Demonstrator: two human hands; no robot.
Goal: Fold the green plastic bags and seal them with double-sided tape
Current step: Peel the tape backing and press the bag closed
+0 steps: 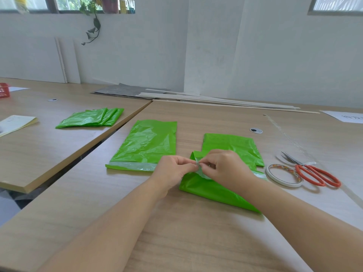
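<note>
Nearest the camera, 2 bare forearms reach over the wooden table. The left hand and the right hand meet, fingers curled, and both pinch a pale tape strip at the raised edge of a green bag. This bag is glossy, bright green and creased. It lies flat under the right wrist, with its folded flap lifted towards the fingertips.

Just right of it lie a white tape roll and orange-handled scissors, touching each other.

To the left, a second bag lies flat, with a translucent whitish band along its near edge. Behind the hands, more green plastic is spread flat; whether it belongs to the held bag cannot be told.

Farther left, on the neighbouring table, sits a pile of folded bags.
</note>
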